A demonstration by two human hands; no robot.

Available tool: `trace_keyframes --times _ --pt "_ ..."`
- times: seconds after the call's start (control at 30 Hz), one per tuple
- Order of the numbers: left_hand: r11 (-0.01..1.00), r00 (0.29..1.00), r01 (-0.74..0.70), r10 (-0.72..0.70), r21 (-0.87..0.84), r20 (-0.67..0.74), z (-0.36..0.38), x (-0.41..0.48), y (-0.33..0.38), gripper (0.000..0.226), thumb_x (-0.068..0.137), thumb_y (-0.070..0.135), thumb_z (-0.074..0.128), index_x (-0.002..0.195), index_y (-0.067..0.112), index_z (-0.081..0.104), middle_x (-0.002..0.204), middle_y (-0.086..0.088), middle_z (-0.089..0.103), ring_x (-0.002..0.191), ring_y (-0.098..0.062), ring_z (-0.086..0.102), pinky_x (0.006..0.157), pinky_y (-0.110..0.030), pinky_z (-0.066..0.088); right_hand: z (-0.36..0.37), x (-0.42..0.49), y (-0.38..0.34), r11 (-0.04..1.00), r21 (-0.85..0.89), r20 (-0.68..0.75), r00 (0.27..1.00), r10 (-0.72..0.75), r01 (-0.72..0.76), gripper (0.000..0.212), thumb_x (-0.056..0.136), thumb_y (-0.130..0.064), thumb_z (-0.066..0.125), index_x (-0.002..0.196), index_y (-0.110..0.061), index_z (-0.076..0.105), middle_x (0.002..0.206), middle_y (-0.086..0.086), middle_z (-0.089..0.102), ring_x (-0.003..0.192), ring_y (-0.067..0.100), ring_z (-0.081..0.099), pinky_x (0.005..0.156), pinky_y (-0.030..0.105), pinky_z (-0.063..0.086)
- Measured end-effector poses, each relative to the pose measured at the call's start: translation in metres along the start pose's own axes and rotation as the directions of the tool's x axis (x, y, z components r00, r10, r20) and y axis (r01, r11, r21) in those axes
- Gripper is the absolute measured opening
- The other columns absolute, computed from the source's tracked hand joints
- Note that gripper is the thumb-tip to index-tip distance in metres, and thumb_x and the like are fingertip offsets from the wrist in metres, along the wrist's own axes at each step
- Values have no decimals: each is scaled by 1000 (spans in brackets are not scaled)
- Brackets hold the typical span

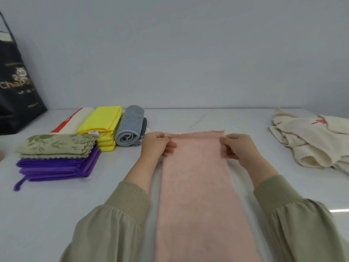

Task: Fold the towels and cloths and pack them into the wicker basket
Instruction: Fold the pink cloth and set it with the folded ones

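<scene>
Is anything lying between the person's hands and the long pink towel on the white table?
Nothing visible does: the left hand and right hand pinch the far corners of the long pink towel. No basket shows.

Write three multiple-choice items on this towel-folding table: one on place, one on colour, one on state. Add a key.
1. The green leaf-patterned folded cloth lies: A on the stack of purple cloths; B under it; C beside it.
2. The long flat towel that the left hand and right hand pinch at its far end is: A yellow; B pink; C grey.
3. The heap of cream cloths at the right is: A rolled; B stacked flat; C crumpled, unfolded.
Key: 1 A, it tops the purple stack; 2 B, its surface is pink; 3 C, loose bunched folds show.
</scene>
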State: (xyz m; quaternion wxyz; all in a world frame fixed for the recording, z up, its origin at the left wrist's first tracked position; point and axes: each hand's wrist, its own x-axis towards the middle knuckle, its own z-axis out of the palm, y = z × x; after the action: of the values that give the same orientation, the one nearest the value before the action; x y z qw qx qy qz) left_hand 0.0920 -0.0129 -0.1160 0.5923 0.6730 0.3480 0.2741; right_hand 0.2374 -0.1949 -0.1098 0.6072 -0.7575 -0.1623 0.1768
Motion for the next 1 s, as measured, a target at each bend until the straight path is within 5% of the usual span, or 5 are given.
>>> trace_keyframes --times 0.07,0.2,0.5,0.87,1.0 --pt "988 999 37 -32 -148 38 1 -2 3 14 90 2 54 81 7 63 77 -9 71 55 -11 67 48 -18 51 7 -4 -2 992 126 47 999 13 -19 17 93 -3 50 82 -5 63 74 12 68 66 20 67 57 25 56" --pt "932 997 64 -45 -357 62 2 -1 13 14 88 7 55 94 6 68 92 -12 72 82 -19 69 71 -23 57 18 -3 -8 944 331 46 999 -16 0 18 93 -6 49 96 -7 67 87 8 69 82 18 66 76 27 54" --pt "925 999 20 -9 -380 30 -14 -42 45 15 87 -5 59 78 7 63 71 -7 57 68 -15 58 66 -27 57 5 -41 -50 891 453 -95 995 12 32 16 87 -11 64 72 -8 63 72 8 57 71 18 58 65 31 55" --pt "922 975 176 -117 -345 187 -46 -161 3 24 88 -14 49 86 2 66 55 -3 55 50 -16 65 48 -16 52 -19 -166 7 856 490 140 984 106 -162 20 87 12 51 82 -4 61 66 9 54 45 16 58 45 20 51" --pt "954 978 142 -94 -264 186 -55 -184 -8 21 89 -9 52 84 2 69 71 -9 57 52 -20 65 47 -18 53 -24 -193 14 930 340 198 978 72 -137 23 88 10 49 81 -4 66 64 9 51 46 17 51 45 24 48"
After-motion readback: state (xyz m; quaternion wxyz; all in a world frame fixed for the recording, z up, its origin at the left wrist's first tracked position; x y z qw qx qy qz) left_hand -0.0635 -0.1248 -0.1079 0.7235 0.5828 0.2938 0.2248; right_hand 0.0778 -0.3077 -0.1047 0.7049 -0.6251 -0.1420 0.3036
